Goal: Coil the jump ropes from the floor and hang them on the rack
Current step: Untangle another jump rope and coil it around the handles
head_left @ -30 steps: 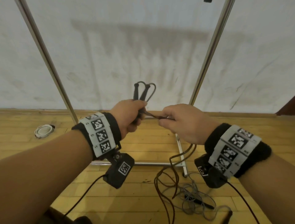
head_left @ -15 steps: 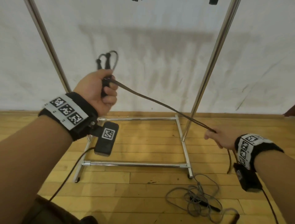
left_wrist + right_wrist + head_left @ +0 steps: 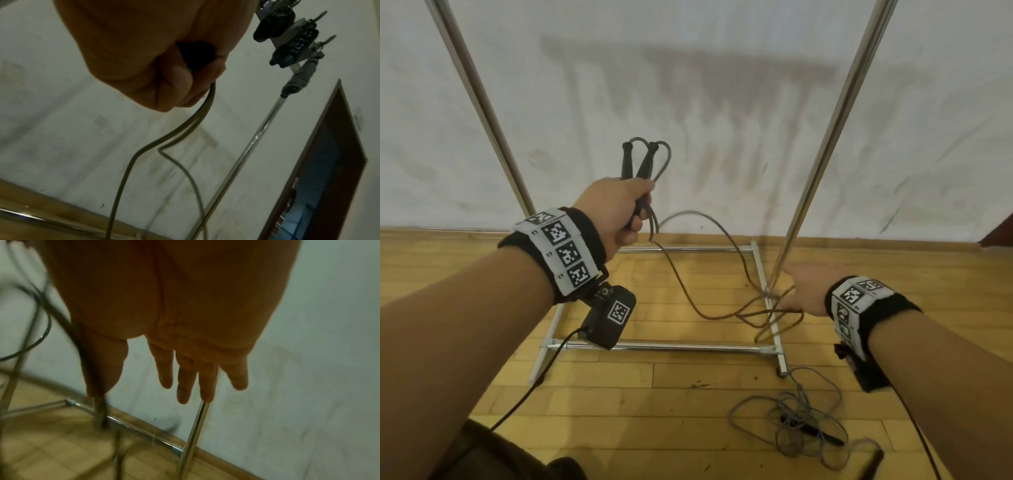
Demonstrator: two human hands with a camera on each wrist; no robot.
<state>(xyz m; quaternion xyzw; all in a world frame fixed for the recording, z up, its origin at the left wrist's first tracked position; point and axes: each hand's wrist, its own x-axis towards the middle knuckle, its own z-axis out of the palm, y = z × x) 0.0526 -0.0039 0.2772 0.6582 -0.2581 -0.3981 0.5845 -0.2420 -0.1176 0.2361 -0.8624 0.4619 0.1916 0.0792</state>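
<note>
White plastered wall [image 3: 688, 85], scuffed and stained, fills the background, and a dark red door frame [image 3: 329, 162] stands at its right edge; below it runs a floor of yellow wooden boards [image 3: 654, 394], worn in places; on that floor stands the tall chrome tube rack [image 3: 828, 137], its two uprights rising out of the head view and its rectangular base frame lying flat on the boards; the left wrist view shows the upper part of the rack with two bundled dark ropes [image 3: 292, 43] and a coiled grey rope [image 3: 302, 76] hanging there. Both forearms reach forward, each with a black wristband carrying white coded markers and a small black camera slung beneath; the left hand [image 3: 616, 212] is raised near the middle of the rack, its fingers wrapped tight round the two black handles of the dark brown jump rope [image 3: 709, 267], which stick up side by side above the fist; from the fist the cord drops in slack loops, crosses the right side rail of the base and lies partly on the floor there. The right hand [image 3: 804, 287] is low, just beside the right upright, its fingers [image 3: 185, 378] straight and spread, gripping nothing; blurred cord passes by its thumb, and I cannot tell whether it touches. Nearer the person, a thin grey jump rope with black handles [image 3: 801, 421] lies in a loose tangle on the boards, just outside the base's near right corner.
</note>
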